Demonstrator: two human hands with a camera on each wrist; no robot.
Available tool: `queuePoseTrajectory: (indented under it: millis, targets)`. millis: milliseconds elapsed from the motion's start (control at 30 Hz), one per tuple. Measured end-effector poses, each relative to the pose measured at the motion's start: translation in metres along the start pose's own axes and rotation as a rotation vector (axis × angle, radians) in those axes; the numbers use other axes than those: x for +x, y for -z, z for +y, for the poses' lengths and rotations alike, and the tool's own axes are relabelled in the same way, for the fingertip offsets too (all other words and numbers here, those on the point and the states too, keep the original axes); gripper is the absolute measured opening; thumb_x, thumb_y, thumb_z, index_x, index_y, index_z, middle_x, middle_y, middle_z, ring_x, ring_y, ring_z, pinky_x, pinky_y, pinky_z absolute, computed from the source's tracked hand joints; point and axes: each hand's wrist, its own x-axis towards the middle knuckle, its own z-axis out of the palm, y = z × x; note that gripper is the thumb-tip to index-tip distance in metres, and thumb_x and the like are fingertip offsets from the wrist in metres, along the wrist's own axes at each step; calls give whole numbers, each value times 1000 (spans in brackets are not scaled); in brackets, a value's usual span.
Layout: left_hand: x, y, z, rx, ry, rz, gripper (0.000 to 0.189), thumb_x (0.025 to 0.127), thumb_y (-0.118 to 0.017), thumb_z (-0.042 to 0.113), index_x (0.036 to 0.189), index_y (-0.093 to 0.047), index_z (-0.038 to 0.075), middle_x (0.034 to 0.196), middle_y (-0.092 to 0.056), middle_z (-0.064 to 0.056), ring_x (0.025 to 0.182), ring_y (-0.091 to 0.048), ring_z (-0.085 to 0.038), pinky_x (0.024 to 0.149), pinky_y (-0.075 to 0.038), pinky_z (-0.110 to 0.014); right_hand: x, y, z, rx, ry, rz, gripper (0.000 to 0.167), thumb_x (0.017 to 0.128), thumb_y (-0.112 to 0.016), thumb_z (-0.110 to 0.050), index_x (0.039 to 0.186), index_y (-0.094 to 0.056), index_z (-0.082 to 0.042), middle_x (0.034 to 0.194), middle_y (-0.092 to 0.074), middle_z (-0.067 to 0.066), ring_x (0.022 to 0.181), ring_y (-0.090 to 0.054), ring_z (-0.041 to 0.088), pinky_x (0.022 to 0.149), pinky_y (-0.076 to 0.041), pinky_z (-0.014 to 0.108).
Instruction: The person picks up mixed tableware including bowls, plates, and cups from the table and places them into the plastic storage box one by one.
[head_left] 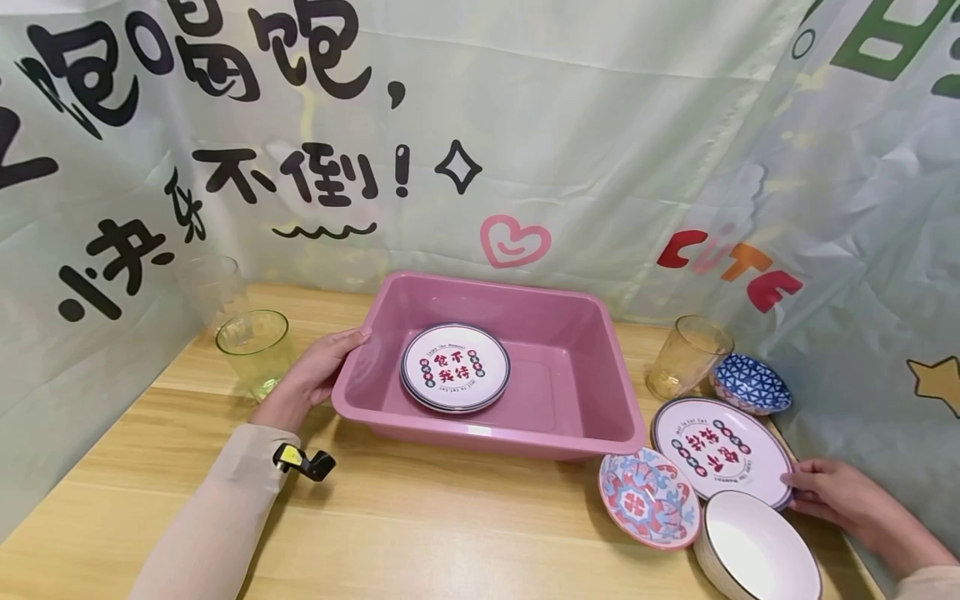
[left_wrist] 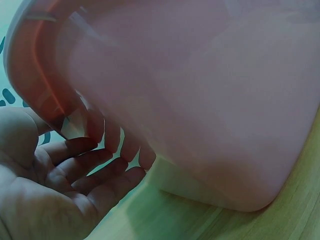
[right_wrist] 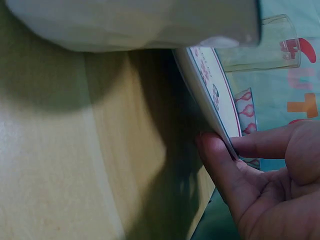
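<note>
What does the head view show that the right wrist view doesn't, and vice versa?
Only the head view: the left hand gripping the pink basin, the small plate inside it, and the green glass.
Only the right wrist view: the underside of the large plate.
Both: the right hand pinching the large plate's edge, the white bowl and the amber glass.

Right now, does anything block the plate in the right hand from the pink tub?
Partly: the flowered bowl sits at the gap's near end, the yellowish glass at its far end, and the raised side of the pink tub faces the plate.
</note>
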Motion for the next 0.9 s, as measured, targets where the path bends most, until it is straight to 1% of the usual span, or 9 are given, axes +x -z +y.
queuePoseTrajectory:
  millis: [200, 400, 500, 600, 800, 833, 900]
  targets:
    - [1, -1, -1, 12, 0, -2, 65, 99, -57, 38, 147, -37, -2, 121, -63, -17, 103, -65, -27, 96, -49, -46, -4, 3, -4, -15, 53, 0, 14, 100, -48, -4, 99, -51, 10, 87, -58, 5, 76, -64, 15, 73, -58, 29]
    - [0, -1, 0, 23, 6, 1, 63, 100, -55, 39, 146, -39, -1, 126, -60, -20, 105, -64, -29, 97, -48, -48, -10, 7, -12, -13, 93, 0, 27, 101, -48, -4, 112, -48, 21, 88, -62, 3, 76, -65, 15, 73, -59, 29]
    - [0, -2, 1, 21, 7, 2, 62, 100, -54, 38, 146, -40, -1, 127, -59, -21, 106, -64, -29, 98, -47, -49, -12, 8, -14, -26, 119, 18, 33, 101, -49, -6, 115, -46, 24, 89, -63, 3, 76, -65, 14, 72, -59, 29]
    - [0, -2, 1, 19, 8, -3, 62, 101, -54, 38, 146, -39, -1, 128, -58, -22, 106, -64, -30, 98, -47, -49, -13, 9, -16, -63, 140, 52, 39, 102, -49, -7, 118, -40, 27, 89, -63, 2, 76, -65, 14, 71, -59, 29]
    - [-1, -2, 1, 12, 7, -1, 60, 101, -54, 37, 146, -40, 0, 130, -56, -22, 107, -63, -29, 99, -46, -49, -18, 12, -22, -101, 165, 99, 40, 102, -51, -11, 118, -41, 24, 91, -62, 3, 77, -64, 13, 71, -59, 32]
    - [-1, -1, 1, 8, 4, -6, 60, 101, -54, 36, 147, -38, 0, 129, -57, -22, 106, -64, -28, 99, -46, -49, -20, 13, -23, -95, 175, 106, 35, 101, -51, -10, 116, -46, 21, 91, -62, 3, 76, -64, 13, 71, -60, 32]
    - [-1, -1, 1, -1, 3, -5, 60, 101, -54, 36, 146, -39, -1, 126, -60, -20, 105, -65, -27, 99, -47, -48, -22, 13, -25, -79, 197, 115, 21, 101, -52, -9, 110, -57, 9, 90, -62, 3, 74, -64, 14, 70, -60, 33]
